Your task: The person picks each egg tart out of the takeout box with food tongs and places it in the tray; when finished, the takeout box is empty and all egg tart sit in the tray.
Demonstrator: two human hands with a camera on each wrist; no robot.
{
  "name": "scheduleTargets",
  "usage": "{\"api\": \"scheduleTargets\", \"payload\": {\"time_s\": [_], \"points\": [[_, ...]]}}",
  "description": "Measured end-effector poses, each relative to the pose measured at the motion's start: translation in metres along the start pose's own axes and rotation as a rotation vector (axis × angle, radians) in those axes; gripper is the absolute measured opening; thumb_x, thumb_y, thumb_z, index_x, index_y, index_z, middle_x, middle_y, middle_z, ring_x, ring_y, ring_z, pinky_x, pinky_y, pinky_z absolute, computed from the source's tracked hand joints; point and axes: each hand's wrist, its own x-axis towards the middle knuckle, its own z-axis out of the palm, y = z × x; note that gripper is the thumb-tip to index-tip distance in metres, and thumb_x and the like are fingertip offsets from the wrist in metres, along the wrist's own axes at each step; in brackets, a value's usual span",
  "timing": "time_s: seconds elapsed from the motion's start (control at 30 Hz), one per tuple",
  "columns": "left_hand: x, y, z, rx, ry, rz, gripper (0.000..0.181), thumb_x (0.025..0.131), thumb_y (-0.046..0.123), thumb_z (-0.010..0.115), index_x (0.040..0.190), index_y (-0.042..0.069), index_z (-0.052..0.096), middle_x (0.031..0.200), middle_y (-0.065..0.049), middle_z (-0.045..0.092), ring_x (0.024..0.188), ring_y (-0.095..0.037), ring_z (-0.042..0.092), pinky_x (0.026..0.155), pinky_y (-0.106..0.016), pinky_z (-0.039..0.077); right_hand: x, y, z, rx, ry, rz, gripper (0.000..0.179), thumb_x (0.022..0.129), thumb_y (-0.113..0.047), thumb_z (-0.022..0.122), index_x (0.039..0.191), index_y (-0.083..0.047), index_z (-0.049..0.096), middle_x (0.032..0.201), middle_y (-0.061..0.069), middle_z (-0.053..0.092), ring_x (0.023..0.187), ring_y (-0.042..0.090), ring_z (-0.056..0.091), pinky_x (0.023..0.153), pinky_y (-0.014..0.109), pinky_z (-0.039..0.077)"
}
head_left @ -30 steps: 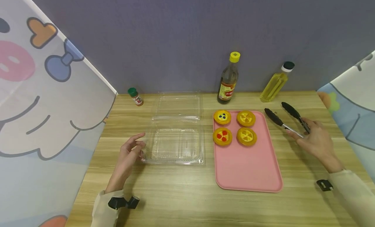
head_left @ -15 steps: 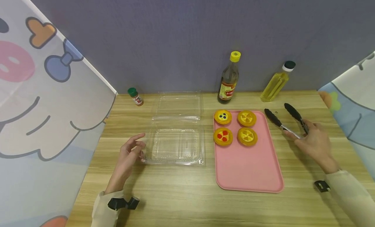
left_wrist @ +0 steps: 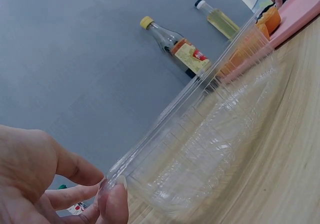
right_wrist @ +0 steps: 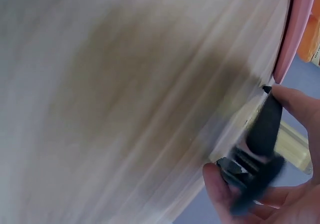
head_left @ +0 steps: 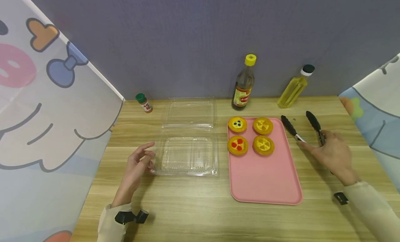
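My left hand (head_left: 137, 165) pinches the near left rim of a clear plastic clamshell box (head_left: 187, 173); the left wrist view shows thumb and fingertip on its corner (left_wrist: 117, 176). The box lies with its lid (head_left: 190, 113) folded back. At the right, my right hand (head_left: 335, 157) grips metal tongs with black tips (head_left: 289, 126), their arms spread apart and pointing away from me. Beside them is a pink tray (head_left: 265, 181) bearing several tarts: one with blue dots (head_left: 237, 124), one with red pieces (head_left: 237, 145), others with yellow wedges (head_left: 263, 145).
Along the back wall stand a dark sauce bottle (head_left: 242, 91) with a yellow cap and an oil bottle (head_left: 293, 91) with a dark cap. A small green-capped spice jar (head_left: 144, 103) sits at the back left. Printed panels flank the wooden table (head_left: 187, 207).
My right hand has shifted slightly left, and the tongs' tips have spread wider apart. My left hand has stayed at the box's rim.
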Motion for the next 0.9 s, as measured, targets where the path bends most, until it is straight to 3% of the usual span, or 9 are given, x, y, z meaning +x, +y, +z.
{"api": "scheduleTargets", "payload": {"time_s": [0.17, 0.47, 0.7, 0.9], "points": [[-0.001, -0.003, -0.001, 0.01, -0.001, 0.004, 0.045, 0.106, 0.01, 0.056, 0.151, 0.009, 0.051, 0.101, 0.006, 0.058, 0.069, -0.008, 0.057, 0.062, -0.026, 0.053, 0.0, -0.002, 0.001, -0.019, -0.004, 0.012, 0.112, 0.083, -0.075, 0.072, 0.139, 0.019, 0.048, 0.126, 0.047, 0.053, 0.103, 0.064, 0.057, 0.058, 0.057, 0.049], [-0.002, -0.004, 0.0, 0.016, -0.007, 0.014, 0.044, 0.106, 0.007, 0.052, 0.151, 0.007, 0.05, 0.101, 0.004, 0.06, 0.065, -0.009, 0.056, 0.06, -0.026, 0.054, -0.001, -0.003, 0.002, -0.032, 0.003, 0.003, 0.112, 0.083, -0.074, 0.072, 0.136, 0.021, 0.047, 0.121, 0.048, 0.053, 0.096, 0.065, 0.058, 0.053, 0.054, 0.048], [0.002, 0.003, -0.001, 0.035, -0.007, 0.033, 0.044, 0.105, 0.005, 0.052, 0.15, 0.005, 0.051, 0.101, 0.008, 0.06, 0.068, -0.009, 0.059, 0.062, -0.026, 0.055, -0.007, -0.008, -0.001, -0.061, -0.01, -0.016, 0.116, 0.088, -0.075, 0.064, 0.147, 0.021, 0.035, 0.132, 0.051, 0.043, 0.11, 0.069, 0.048, 0.068, 0.07, 0.046], [0.001, 0.012, -0.005, 0.149, 0.021, 0.075, 0.047, 0.107, 0.014, 0.056, 0.152, 0.007, 0.048, 0.13, -0.006, 0.054, 0.099, -0.016, 0.056, 0.079, -0.024, 0.055, -0.013, -0.025, -0.004, -0.033, 0.075, -0.09, 0.105, 0.091, -0.066, 0.067, 0.151, 0.015, 0.035, 0.137, 0.049, 0.041, 0.119, 0.067, 0.042, 0.081, 0.078, 0.041]]}}
